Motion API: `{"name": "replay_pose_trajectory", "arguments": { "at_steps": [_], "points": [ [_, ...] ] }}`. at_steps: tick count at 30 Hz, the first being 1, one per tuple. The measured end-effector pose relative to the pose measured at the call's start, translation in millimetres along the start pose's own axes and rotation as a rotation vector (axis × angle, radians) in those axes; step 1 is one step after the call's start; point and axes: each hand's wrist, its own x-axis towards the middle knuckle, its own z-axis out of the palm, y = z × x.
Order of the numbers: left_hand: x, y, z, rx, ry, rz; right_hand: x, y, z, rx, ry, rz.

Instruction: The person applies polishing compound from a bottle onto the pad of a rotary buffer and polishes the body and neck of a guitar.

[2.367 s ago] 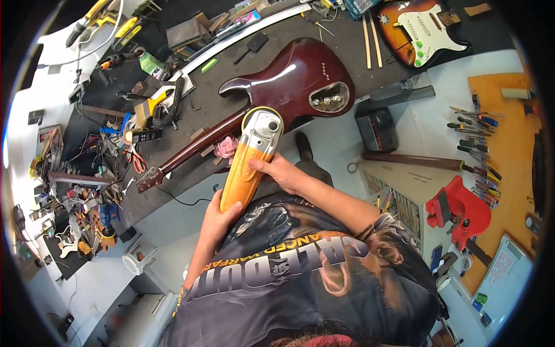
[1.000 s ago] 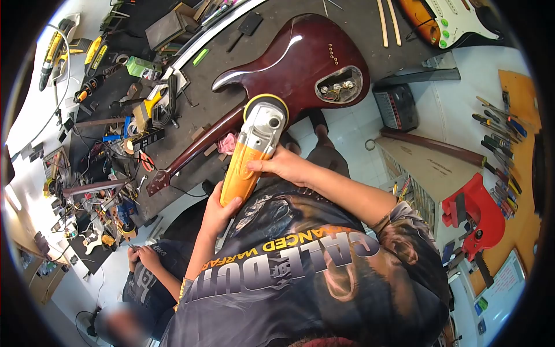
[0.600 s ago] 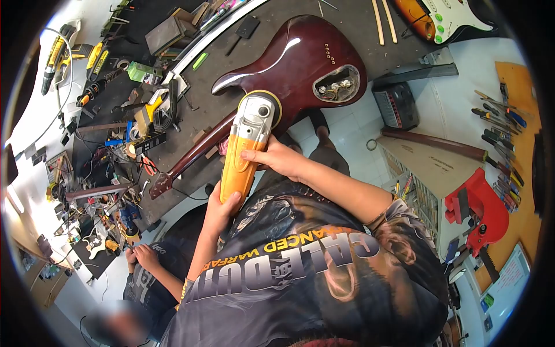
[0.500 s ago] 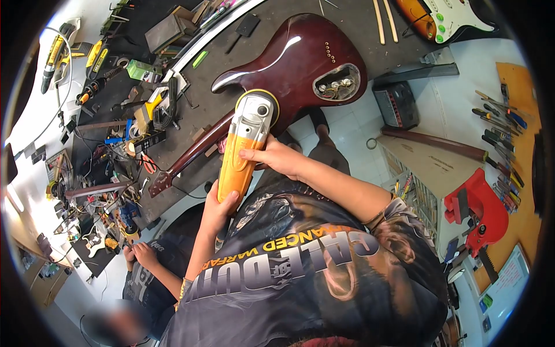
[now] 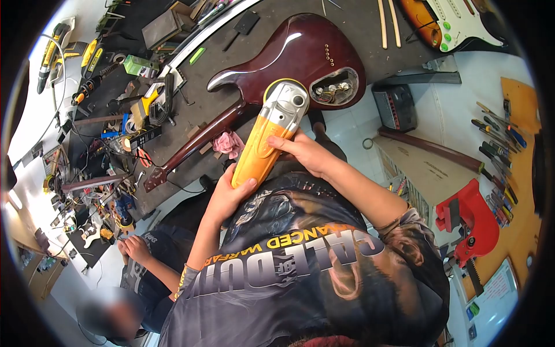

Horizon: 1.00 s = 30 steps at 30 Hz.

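Observation:
A yellow polisher (image 5: 261, 151) with a silver head is in both my hands. My left hand (image 5: 230, 194) wraps round its rear end. My right hand (image 5: 300, 151) grips the body just behind the head, thumb lying on top. Its yellow-rimmed pad (image 5: 269, 91) overlaps the near edge of a dark red electric guitar (image 5: 277, 61), close to the neck joint; I cannot tell whether they touch. Face down lies the guitar, its open control cavity (image 5: 335, 88) showing pots and wires. A crumpled pink cloth (image 5: 228, 144) sits beside the neck.
Clamps (image 5: 165, 98), cables and several tools crowd the bench's left side. A sunburst guitar (image 5: 457, 26) and two wooden sticks (image 5: 388, 23) are at the back right. A small amplifier (image 5: 394, 107) stands beyond the bench. Another person's hands (image 5: 134, 247) are at lower left.
The polisher has moved right along the guitar's near edge, towards the cavity, with both hands still on it. More of the pink cloth shows now. The view has shifted slightly.

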Motion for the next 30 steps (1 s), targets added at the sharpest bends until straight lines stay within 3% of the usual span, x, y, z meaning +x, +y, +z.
{"name": "replay_pose_trajectory", "arguments": {
  "at_steps": [6, 9, 13, 21, 30],
  "points": [
    [-19, -20, -9, -0.027, 0.135, -0.009, 26, -16, 27, 0.003, -0.155, 0.037],
    [-23, -36, -11, -0.126, 0.193, -0.032, 37, -19, 38, -0.069, -0.127, 0.059],
    [-17, -19, 5, -0.130, 0.182, -0.002, 34, -30, 25, -0.023, -0.228, -0.037],
    [31, 7, 43, 0.022, 0.079, 0.001, 15, -51, -45, -0.155, 0.004, 0.193],
    [15, -10, 53, -0.290, 0.215, -0.014, 62, -65, -16, -0.297, -0.210, 0.139]
  ]
}}
